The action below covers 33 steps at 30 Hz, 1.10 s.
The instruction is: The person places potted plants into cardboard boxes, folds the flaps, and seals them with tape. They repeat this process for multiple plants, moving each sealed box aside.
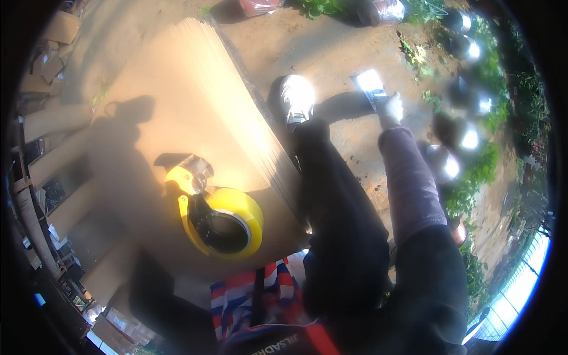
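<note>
My right arm reaches forward over the dirt ground, and my right hand (390, 110) is closed around a flat, rectangular thing (371, 84) with a dark edge. Glare washes out its face, so I cannot tell its kind. To my left lies a stack of flat cardboard sheets (177, 65). A yellow and black tape dispenser (198, 219) with a large roll of yellow tape rests on top of the stack, near me. My left hand does not show; only a dark sleeve (171, 307) is at the lower left.
My white shoe (297, 97) stands on the ground beside the cardboard's edge. Several shiny round containers (442, 161) line the right side among green plants (488, 160). Cardboard boxes (61, 28) lie at the far left. A wrapped reddish bundle (260, 6) sits at the top.
</note>
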{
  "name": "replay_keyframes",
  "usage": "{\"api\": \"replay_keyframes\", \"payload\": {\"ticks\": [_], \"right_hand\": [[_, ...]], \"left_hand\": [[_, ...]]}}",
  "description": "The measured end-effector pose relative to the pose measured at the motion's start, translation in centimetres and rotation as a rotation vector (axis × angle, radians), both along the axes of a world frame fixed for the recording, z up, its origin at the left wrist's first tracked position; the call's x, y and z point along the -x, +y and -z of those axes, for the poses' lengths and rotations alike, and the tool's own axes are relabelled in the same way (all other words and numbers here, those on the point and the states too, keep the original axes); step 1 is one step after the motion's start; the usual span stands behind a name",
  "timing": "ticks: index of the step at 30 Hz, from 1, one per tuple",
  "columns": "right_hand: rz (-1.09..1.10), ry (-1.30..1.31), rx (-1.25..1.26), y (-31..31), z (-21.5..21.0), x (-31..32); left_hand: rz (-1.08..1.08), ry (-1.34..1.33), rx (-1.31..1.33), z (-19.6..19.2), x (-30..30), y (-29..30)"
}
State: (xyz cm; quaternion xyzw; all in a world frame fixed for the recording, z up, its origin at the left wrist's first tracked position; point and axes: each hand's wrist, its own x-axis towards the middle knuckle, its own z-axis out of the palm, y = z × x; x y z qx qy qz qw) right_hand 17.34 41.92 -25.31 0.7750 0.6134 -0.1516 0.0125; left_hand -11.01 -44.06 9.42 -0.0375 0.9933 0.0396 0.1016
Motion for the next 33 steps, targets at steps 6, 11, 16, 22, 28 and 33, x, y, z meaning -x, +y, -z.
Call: {"api": "replay_keyframes", "payload": {"ticks": [6, 11, 16, 22, 28, 33], "right_hand": [[-0.545, -0.05, 0.15, 0.4, -0.4, 0.6], [-0.335, 1.225, 0.231, -5.6, -11.1, 3.7], [-0.864, 1.215, 0.577, -15.8, -32.2, 7.7], [-1.986, 0.863, 0.233, -28.5, -44.9, 14.8], [-1.423, 0.908, 0.075, -34.5, -43.4, 12.0], [-1.153, 0.92, -0.04, -33.1, -38.8, 8.6]], "left_hand": [[-0.057, 0.029, -0.023, -2.5, -0.3, -0.8], [-0.027, 0.266, -0.262, -4.9, 1.7, 4.1], [0.271, 0.45, -0.84, -7.5, 2.4, 20.0], [0.77, -0.081, -1.159, -8.4, -6.1, 29.1], [0.277, 0.641, -0.816, -11.4, 1.6, 11.5], [-0.098, 0.916, 0.235, -15.4, 14.6, -13.0]]}}
